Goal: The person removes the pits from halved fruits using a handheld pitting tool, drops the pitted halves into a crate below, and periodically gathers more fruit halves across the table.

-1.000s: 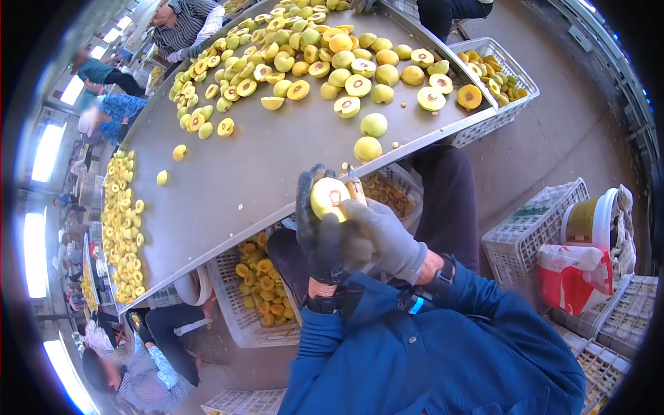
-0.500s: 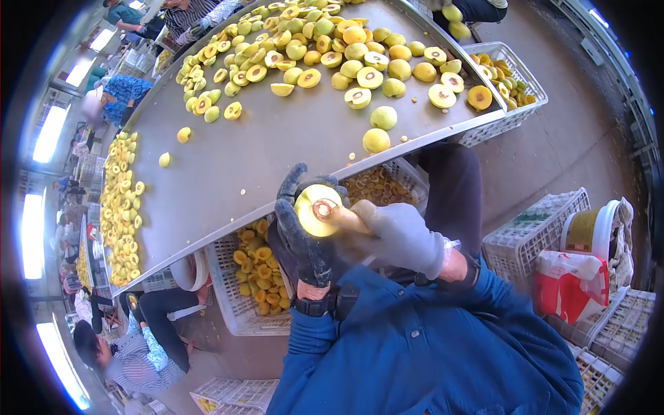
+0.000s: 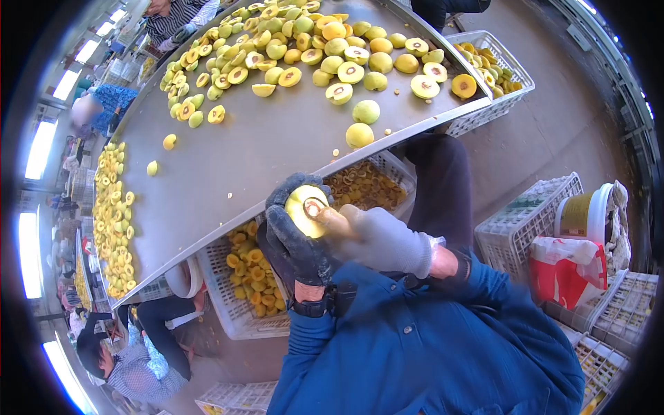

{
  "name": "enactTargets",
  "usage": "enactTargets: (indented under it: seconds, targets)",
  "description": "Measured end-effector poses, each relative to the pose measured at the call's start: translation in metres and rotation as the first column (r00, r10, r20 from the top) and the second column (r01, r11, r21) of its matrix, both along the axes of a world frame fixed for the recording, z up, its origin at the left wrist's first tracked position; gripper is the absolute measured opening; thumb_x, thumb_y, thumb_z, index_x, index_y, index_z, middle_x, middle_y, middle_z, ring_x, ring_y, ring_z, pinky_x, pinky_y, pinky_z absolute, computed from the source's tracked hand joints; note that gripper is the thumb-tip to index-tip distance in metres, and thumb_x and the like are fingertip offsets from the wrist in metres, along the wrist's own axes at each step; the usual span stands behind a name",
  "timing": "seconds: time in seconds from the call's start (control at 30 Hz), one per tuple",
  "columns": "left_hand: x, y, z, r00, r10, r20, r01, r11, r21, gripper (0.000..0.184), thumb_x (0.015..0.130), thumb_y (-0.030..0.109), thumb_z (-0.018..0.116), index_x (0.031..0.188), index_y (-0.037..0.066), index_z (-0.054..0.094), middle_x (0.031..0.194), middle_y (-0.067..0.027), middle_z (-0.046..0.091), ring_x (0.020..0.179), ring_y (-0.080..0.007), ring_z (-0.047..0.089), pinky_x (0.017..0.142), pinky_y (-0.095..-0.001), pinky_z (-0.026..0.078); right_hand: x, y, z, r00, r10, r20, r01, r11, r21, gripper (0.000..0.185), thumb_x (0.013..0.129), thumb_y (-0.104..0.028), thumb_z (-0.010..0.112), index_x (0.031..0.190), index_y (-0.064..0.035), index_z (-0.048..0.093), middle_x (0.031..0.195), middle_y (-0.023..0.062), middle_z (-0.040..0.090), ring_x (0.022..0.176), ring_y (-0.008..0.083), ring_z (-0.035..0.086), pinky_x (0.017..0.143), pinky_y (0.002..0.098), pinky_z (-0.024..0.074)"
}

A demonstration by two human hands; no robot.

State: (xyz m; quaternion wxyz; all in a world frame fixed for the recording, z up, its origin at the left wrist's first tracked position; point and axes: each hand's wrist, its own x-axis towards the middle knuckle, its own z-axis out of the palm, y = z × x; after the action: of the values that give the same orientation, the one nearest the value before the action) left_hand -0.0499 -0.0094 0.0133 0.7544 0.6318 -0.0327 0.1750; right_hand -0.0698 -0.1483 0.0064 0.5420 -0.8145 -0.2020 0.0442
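Observation:
My left hand [image 3: 297, 238], in a dark glove, is wrapped round a halved yellow-green fruit [image 3: 301, 207] with its cut face up. In a light grey glove, my right hand [image 3: 387, 238] grips a tool with a wooden handle [image 3: 337, 221]; its ring-shaped end rests at the pit in the middle of the fruit. Both hands are just below the front edge of a metal table [image 3: 228, 166]. Many cut fruit halves [image 3: 277, 52] are heaped on its far part, and two rounded fruits [image 3: 360, 135] sit near the edge.
Below the table are a crate of pitted halves [image 3: 207, 270] and a crate of scraps [image 3: 408, 181]. Another crate [image 3: 522, 93] stands at the table's right end. Crates [image 3: 501, 242], a bucket [image 3: 596, 216] and a red bag [image 3: 564, 273] are at right. Co-workers sit at left.
The tool has moved from beside the fruit to its centre, and my right hand has turned with it. My left hand still holds the fruit. The camera view has shifted slightly.

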Motion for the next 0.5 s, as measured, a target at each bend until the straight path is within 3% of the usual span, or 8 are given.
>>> enactTargets:
  seconds: [0.07, 0.13, 0.2, 0.3, 0.37, 0.43, 0.47, 0.5]
  targets:
    - [0.002, 0.006, -0.007, 1.0, 0.005, -0.015, -0.003, 0.993, 0.118, 0.046, 0.103, 0.04, 0.043, 0.114, -0.003, 0.054, 0.101, -0.0171, 0.065, 0.082, -0.0229, 0.066, 0.076, -0.0345, 0.056, -0.001, -0.003, 0.002, 0.999, 0.008, 0.04, -0.002, 0.988, -0.156, 0.023, 0.085, -0.02, 0.066, 0.094, -0.0028, 0.053, 0.066, 0.0204, 0.06, 0.063, 0.0403, 0.062, 0.056, 0.0468, 0.0478]
    - [0.001, 0.009, 0.006, 0.999, -0.042, 0.027, 0.02, 0.831, 0.557, 0.055, 0.102, 0.048, 0.036, 0.116, -0.002, 0.055, 0.102, -0.0163, 0.066, 0.083, -0.0235, 0.066, 0.078, -0.036, 0.056, -0.001, -0.008, 0.006, 0.995, 0.045, 0.083, -0.023, 0.966, -0.258, 0.023, 0.087, -0.021, 0.065, 0.095, -0.0027, 0.055, 0.065, 0.02, 0.06, 0.064, 0.0373, 0.063, 0.057, 0.0447, 0.0484]
    - [0.003, 0.018, 0.01, 0.988, -0.129, -0.087, 0.155, 0.757, 0.635, 0.061, 0.102, 0.054, 0.034, 0.118, -0.002, 0.055, 0.103, -0.0159, 0.066, 0.084, -0.024, 0.066, 0.08, -0.0374, 0.056, 0.002, -0.015, 0.01, 0.984, 0.116, 0.133, -0.071, 0.949, -0.306, 0.023, 0.089, -0.023, 0.064, 0.095, -0.0024, 0.057, 0.064, 0.0185, 0.059, 0.064, 0.0319, 0.065, 0.058, 0.0415, 0.0492]
    - [0.011, 0.023, 0.005, 0.914, -0.286, -0.287, 0.338, 0.929, 0.15, 0.065, 0.1, 0.057, 0.035, 0.122, -0.001, 0.053, 0.104, -0.0159, 0.065, 0.087, -0.0244, 0.066, 0.083, -0.0389, 0.055, 0.012, -0.024, 0.028, 0.787, 0.195, -0.586, -0.127, 0.98, 0.156, 0.025, 0.091, -0.026, 0.062, 0.093, -0.0014, 0.06, 0.063, 0.0123, 0.06, 0.059, 0.0205, 0.062, 0.057, 0.0363, 0.0484]
    - [0.012, 0.007, 0.003, 0.921, -0.287, -0.264, 0.213, 0.937, -0.277, 0.067, 0.1, 0.058, 0.035, 0.124, -0.002, 0.052, 0.105, -0.0161, 0.065, 0.089, -0.0244, 0.066, 0.085, -0.0394, 0.055, 0.009, -0.015, 0.009, 0.755, 0.211, -0.62, -0.057, 0.964, 0.26, 0.025, 0.091, -0.023, 0.06, 0.093, 0.0011, 0.061, 0.066, 0.0049, 0.059, 0.059, 0.0127, 0.056, 0.057, 0.0319, 0.0468]
    - [0.004, -0.001, -0.004, 0.99, -0.073, -0.122, 0.087, 0.99, 0.115, 0.062, 0.101, 0.053, 0.037, 0.125, -0.002, 0.051, 0.106, -0.0167, 0.064, 0.09, -0.0246, 0.065, 0.087, -0.0417, 0.056, 0.005, -0.009, 0.004, 0.761, 0.261, -0.594, -0.028, 0.928, 0.372, 0.023, 0.089, -0.021, 0.059, 0.094, 0.002, 0.061, 0.069, 0.0033, 0.059, 0.061, 0.0123, 0.055, 0.058, 0.0312, 0.0467]
    - [-0.005, 0.002, -0.009, 0.997, -0.041, -0.068, 0.055, 0.971, 0.233, 0.06, 0.101, 0.051, 0.037, 0.124, -0.002, 0.052, 0.106, -0.0165, 0.064, 0.09, -0.0246, 0.065, 0.087, -0.042, 0.056, 0.0, -0.015, 0.005, 0.604, 0.324, -0.729, -0.007, 0.916, 0.401, 0.022, 0.087, -0.018, 0.06, 0.095, 0.0024, 0.06, 0.071, 0.0031, 0.059, 0.066, 0.0122, 0.057, 0.061, 0.0309, 0.0475]
    - [-0.012, 0.004, -0.012, 1.0, -0.015, -0.012, 0.019, 0.937, 0.348, 0.057, 0.102, 0.049, 0.038, 0.123, -0.003, 0.053, 0.107, -0.0163, 0.064, 0.089, -0.0246, 0.065, 0.087, -0.0423, 0.056, -0.003, -0.012, -0.004, 0.683, 0.326, -0.654, -0.036, 0.909, 0.416, 0.022, 0.086, -0.018, 0.061, 0.095, 0.0024, 0.06, 0.071, 0.0032, 0.059, 0.066, 0.0127, 0.057, 0.062, 0.0311, 0.0477]
